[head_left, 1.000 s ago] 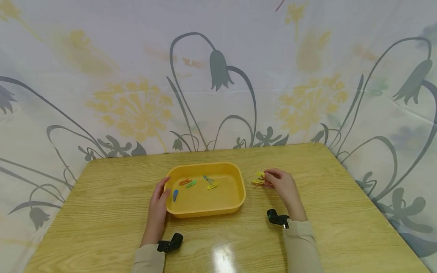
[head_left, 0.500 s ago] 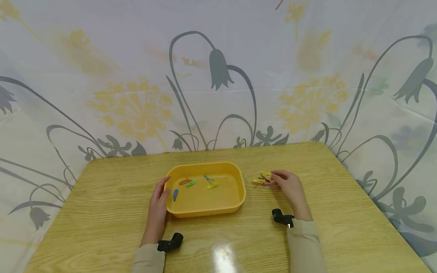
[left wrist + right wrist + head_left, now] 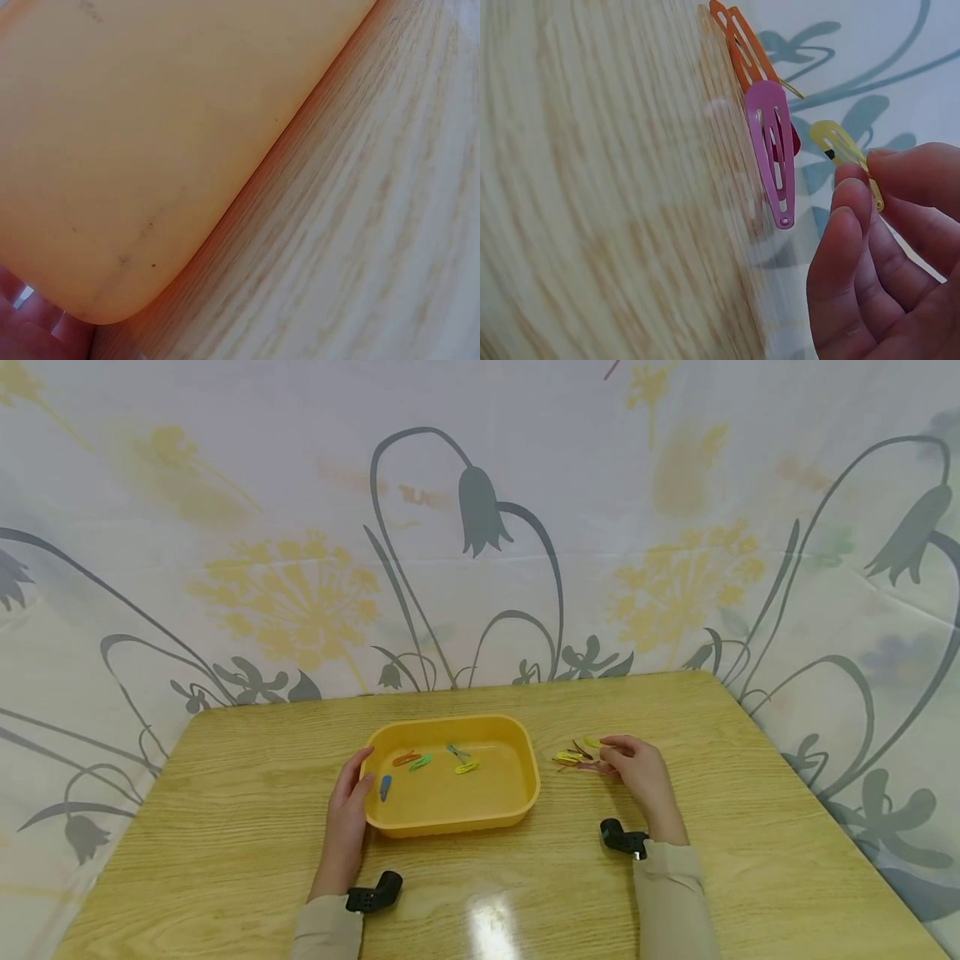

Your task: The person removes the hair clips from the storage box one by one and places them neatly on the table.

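My left hand (image 3: 347, 814) grips the left end of a yellow plastic tray (image 3: 454, 821); in the left wrist view the tray wall (image 3: 150, 135) hides most of that hand. Between thumb and fingertips, my right hand (image 3: 637, 774) pinches a yellow snap hair clip (image 3: 826, 135), raised by its narrow end. Beside it on the table lies a small pile of hair clips (image 3: 567, 759). The right wrist view shows a pink hair clip (image 3: 767, 105) overlapping an orange hair clip (image 3: 739, 46), with a bit of red behind.
Several hair clips lie spread inside the tray, among them a blue clip (image 3: 386, 787), an orange clip (image 3: 406, 760), a green clip (image 3: 422, 763) and a yellow clip (image 3: 467, 768). The wooden table (image 3: 247, 827) ends at a flower-patterned cloth (image 3: 480, 593) behind.
My right hand has moved rightward with the yellow hair clip, away from the pile, uncovering more of the clips there. My left hand and the tray stay where they were.
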`<state>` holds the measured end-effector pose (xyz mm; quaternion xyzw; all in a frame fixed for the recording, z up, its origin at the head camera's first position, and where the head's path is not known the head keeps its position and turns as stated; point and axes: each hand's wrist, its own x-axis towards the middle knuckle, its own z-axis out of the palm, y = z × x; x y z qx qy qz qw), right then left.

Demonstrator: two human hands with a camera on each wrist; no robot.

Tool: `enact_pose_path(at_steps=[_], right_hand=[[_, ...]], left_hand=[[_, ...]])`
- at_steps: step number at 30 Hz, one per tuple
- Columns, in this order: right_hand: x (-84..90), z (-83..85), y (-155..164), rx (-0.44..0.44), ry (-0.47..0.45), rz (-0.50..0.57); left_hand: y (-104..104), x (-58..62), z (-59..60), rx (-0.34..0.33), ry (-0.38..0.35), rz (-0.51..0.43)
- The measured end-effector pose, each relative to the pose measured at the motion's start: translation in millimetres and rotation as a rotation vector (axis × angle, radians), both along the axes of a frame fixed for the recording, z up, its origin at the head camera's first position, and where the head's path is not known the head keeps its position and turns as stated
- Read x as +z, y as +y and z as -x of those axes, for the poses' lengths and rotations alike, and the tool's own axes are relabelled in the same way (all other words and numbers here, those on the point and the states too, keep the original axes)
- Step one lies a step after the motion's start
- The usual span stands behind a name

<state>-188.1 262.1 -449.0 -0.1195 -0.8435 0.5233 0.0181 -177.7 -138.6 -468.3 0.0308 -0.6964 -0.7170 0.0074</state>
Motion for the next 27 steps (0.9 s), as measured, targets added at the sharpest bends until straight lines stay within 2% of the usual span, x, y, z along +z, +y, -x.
enact_pose_path(at_steps=[18,27], right_hand=[[-4.2,2.5,4.3,0.029,-0.060,-0.036],[-4.2,1.5,5.8,0.033,-0.071,-0.118]], left_hand=[[-0.2,-0.7,1.0,-0.003,-0.014,0.013],[-0.3,0.9,-0.5,-0.010,-0.012,0.016]])
